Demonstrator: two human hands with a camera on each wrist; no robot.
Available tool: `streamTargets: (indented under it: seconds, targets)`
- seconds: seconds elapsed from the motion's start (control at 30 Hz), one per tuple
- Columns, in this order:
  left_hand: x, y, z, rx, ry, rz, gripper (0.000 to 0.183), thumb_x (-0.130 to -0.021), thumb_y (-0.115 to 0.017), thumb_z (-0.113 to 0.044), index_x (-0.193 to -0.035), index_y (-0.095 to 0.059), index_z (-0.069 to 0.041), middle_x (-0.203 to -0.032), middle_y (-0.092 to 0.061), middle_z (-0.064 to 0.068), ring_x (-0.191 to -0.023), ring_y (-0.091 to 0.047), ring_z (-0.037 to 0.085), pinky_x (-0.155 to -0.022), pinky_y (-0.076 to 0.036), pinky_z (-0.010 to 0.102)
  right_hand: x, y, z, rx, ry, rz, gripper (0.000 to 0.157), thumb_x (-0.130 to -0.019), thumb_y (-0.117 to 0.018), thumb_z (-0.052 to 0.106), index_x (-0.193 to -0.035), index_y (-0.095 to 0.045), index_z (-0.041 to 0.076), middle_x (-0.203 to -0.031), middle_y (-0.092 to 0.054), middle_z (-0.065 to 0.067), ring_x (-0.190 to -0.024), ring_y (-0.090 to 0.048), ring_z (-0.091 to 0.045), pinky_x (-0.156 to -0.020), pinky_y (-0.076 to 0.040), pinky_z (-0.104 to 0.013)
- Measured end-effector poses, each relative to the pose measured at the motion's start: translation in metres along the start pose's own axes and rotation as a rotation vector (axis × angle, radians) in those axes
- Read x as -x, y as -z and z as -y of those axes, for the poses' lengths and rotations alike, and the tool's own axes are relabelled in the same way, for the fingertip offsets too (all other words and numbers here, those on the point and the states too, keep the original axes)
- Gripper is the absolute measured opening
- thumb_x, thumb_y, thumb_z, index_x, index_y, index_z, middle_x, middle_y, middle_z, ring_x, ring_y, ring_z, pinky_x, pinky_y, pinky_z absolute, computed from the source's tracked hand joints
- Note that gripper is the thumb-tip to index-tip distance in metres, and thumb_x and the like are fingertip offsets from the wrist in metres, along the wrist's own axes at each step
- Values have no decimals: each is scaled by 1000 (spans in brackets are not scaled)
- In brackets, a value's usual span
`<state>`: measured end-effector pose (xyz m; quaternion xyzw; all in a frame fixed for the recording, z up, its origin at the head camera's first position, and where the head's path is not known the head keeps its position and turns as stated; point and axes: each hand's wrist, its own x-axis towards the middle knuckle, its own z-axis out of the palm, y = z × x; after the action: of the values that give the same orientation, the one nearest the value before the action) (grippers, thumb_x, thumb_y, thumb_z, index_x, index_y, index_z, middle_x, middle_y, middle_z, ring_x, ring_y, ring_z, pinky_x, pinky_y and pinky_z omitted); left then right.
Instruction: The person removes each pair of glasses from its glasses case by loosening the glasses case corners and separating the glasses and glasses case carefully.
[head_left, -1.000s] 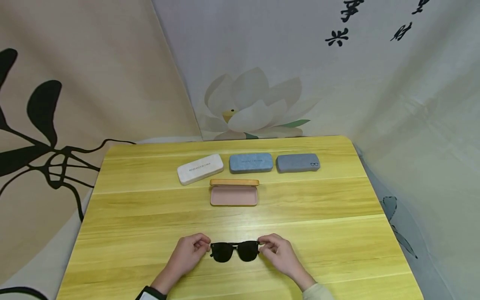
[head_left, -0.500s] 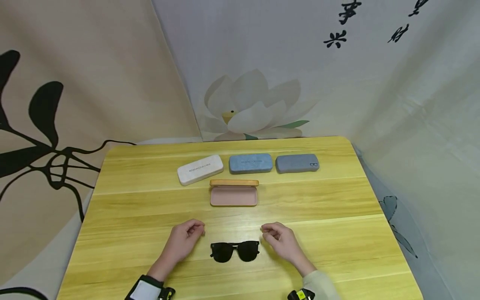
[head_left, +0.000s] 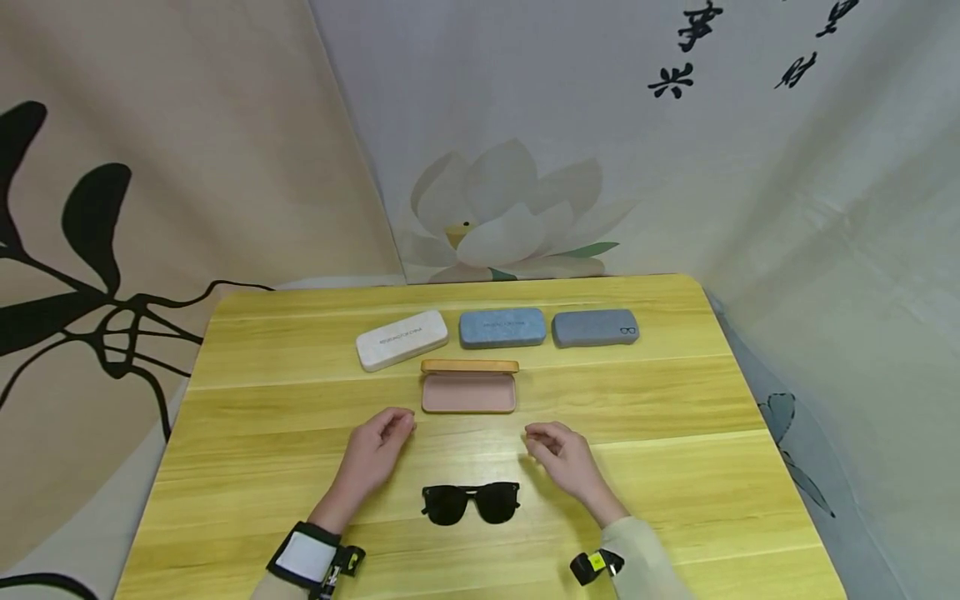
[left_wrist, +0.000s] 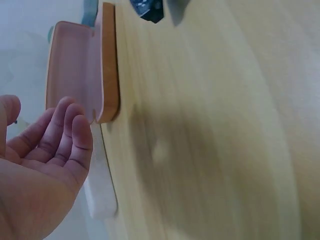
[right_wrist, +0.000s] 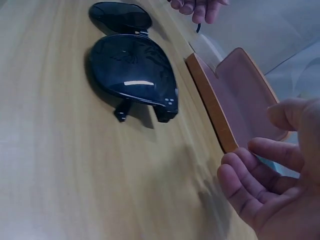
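Observation:
Black sunglasses lie on the wooden table with both dark lenses toward the front edge. Beyond them stands an open glasses case with a pink lining and an orange-brown outside; the right wrist view shows its wall close by. My left hand hovers left of the case's near corner, fingers loosely bent and holding nothing. To the right, my right hand is over the table, thumb and fingers apart, also without anything in its grasp. Both hands are apart from the sunglasses.
Along the back of the table lie a tilted white case, a blue case and a grey-blue case, all closed. A printed curtain hangs behind the table's far edge.
Both hands have let go of the sunglasses and moved forward, away from the front edge, toward the open glasses case. The sunglasses stay where they were.

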<state>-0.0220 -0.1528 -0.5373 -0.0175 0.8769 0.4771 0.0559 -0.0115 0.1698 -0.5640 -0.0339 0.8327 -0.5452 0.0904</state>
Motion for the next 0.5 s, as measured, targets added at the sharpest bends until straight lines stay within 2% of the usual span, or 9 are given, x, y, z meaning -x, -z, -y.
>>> streamTargets:
  seconds: [0.3, 0.5]
  targets:
    - [-16, -3, -9, 31, 36, -26, 34, -108, -57, -29, -129, -69, -5, -107, -72, 7, -98, -65, 20, -85, -55, 36, -12, 3, 6, -21, 6, -22, 27, -99, -68, 8, -122, -70, -5, -109, -73, -14, -90, -72, -17, -79, -58, -24]
    - [-26, -6, -13, 78, 26, -44, 35, -107, -57, -26, -132, -66, -2, -114, -70, 13, -105, -65, 25, -90, -55, 42, -21, 4, 7, -23, 48, -38, 29, -100, -68, 10, -123, -69, -7, -106, -73, -14, -88, -73, -21, -78, -59, -27]
